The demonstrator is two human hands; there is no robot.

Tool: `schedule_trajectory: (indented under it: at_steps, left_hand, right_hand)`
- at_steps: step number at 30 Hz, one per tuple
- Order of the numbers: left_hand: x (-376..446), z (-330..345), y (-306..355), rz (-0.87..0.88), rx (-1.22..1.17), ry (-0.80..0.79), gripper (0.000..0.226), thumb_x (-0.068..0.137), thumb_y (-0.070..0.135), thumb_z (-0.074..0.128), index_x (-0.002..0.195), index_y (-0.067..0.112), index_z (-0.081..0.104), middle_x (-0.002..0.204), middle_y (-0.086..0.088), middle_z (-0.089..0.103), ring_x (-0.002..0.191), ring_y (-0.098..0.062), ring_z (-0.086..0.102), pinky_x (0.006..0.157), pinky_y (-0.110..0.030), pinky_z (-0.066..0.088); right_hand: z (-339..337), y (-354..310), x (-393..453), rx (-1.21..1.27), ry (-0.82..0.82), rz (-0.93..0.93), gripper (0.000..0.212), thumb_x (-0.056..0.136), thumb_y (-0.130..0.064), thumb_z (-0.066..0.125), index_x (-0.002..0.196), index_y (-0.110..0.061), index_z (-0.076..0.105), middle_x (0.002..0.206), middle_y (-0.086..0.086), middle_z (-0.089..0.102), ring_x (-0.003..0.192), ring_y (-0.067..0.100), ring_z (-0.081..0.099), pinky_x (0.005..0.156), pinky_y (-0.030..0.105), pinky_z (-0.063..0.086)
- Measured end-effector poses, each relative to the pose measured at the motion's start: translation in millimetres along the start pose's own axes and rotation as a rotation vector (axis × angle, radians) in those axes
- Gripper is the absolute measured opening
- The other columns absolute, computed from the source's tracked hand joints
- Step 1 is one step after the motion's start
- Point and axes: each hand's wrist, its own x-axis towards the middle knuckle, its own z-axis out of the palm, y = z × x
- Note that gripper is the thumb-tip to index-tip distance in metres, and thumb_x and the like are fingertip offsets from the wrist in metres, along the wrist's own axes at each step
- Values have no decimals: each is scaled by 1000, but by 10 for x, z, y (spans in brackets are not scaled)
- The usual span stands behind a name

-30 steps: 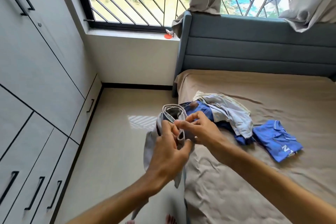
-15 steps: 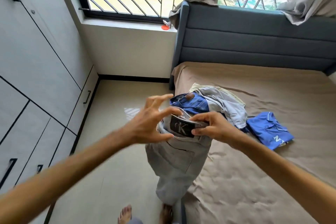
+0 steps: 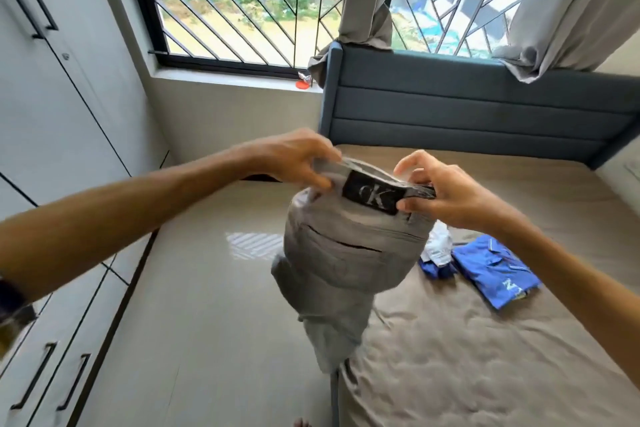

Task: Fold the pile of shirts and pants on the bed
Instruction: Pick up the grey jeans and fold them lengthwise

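Left hand [image 3: 294, 158] now joins right hand [image 3: 440, 191], fingers pinching grey pants [image 3: 349, 253] waistband above tan bed [image 3: 485, 340]

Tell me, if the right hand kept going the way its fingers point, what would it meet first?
The right hand points leftward across the grey pants' waistband, which it already pinches. Carried straight on, it would probably meet the left hand gripping the other end, though depth is hard to judge from this one view.

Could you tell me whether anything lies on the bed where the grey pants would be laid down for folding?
Nothing visible does. Both the left hand and right hand hold the grey pants by the waistband, and the bedsheet below is bare; the blue shirt lies farther right.
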Motion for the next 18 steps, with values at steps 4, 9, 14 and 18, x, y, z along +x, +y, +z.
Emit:
schedule_trajectory:
  at_steps: [4,9,14,18]
  left_hand:
    - [195,-282,372,140,122,-25,17,81,31,72,92,19,69,82,-2,61,73,-13,56,65,-24,42]
    - [413,-344,831,226,69,82,18,75,25,82,88,22,70,74,8,63,67,-7,58,59,-13,36]
    - [345,-340,839,163,-26,168,24,74,24,85,87,20,66,70,11,59,65,-6,55,58,-14,36]
    - [51,-319,708,38,-513,216,72,78,16,91,131,22,42,108,-11,70,87,-27,74,76,-34,63]
  right_hand:
    - [-254,-36,-1,-299,-101,44,80,78,-19,83,145,-26,38,102,-4,69,89,12,63,78,27,43]
    - [-91,-208,33,-195,88,-60,69,66,-69,82,118,-31,54,102,-14,60,93,11,60,78,37,50]
    - [56,-269,-24,-65,285,-209,30,84,-58,76,92,-30,69,61,-15,61,55,8,51,56,39,45]
    - [-34,-323,-59,-89,327,-230,28,88,-57,73,103,-33,76,60,-18,61,53,7,51,55,37,47]
